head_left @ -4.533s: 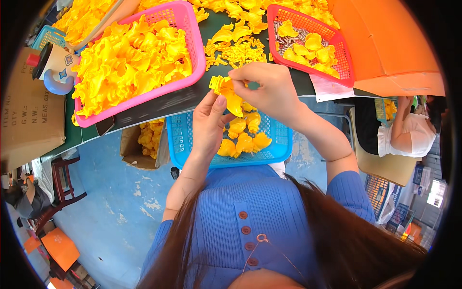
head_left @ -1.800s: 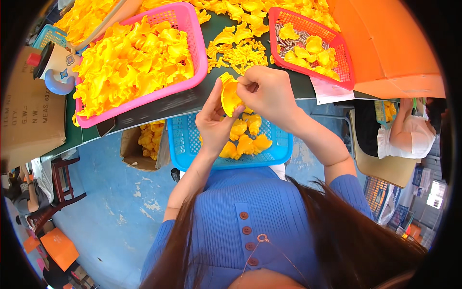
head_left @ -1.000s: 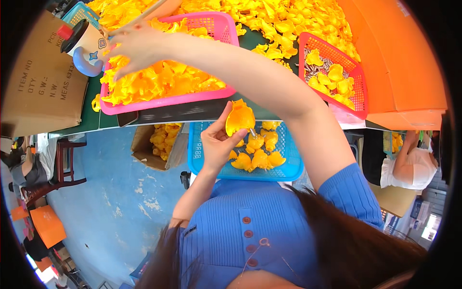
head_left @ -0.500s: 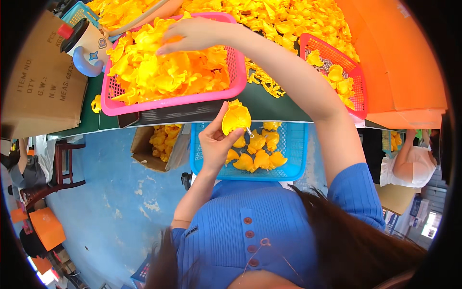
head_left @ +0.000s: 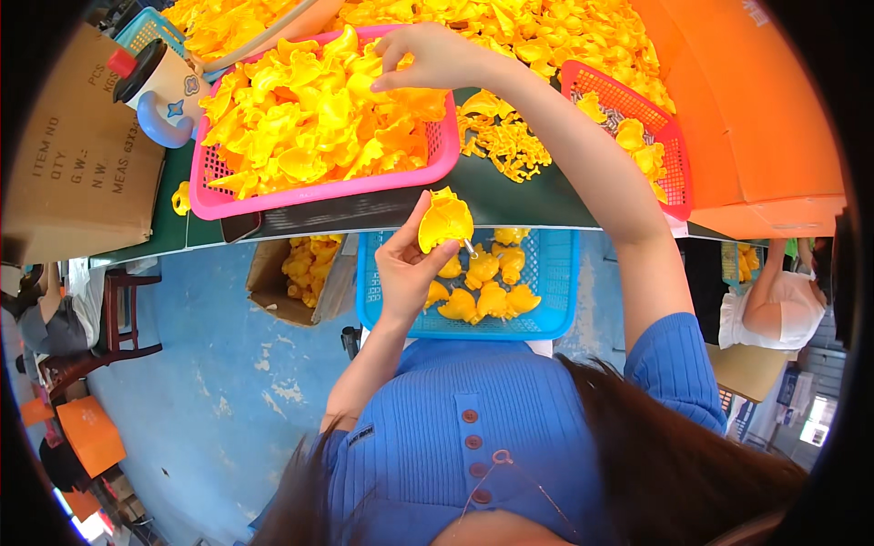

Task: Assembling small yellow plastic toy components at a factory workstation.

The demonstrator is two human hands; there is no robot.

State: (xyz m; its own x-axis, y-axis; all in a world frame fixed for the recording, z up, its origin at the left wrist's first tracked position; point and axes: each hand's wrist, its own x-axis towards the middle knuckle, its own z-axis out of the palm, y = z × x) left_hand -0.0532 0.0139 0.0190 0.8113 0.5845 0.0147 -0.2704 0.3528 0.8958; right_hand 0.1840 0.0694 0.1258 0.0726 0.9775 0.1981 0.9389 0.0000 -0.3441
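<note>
My left hand is closed on a yellow cupped plastic shell, its hollow side showing, thumb and fingers gripping its edge. A small metal pin sticks out at the shell's lower right. Over the right part of a pink basket hovers my right hand, fingers curved and apart, with nothing visible between them. The basket is heaped with loose yellow plastic shells. Below my left hand, a blue basket holds several yellow pieces, some of them showing metal pins.
A red basket with yellow parts and small metal pieces stands at right, beside an orange sheet. Small yellow bits lie on the dark green table. At left are a handled cup and a carton. Other people sit farther off.
My right hand has drawn back to the right and slightly up from over the pile, uncovering more yellow shells. My left hand keeps its hold on the shell, nearly still.
</note>
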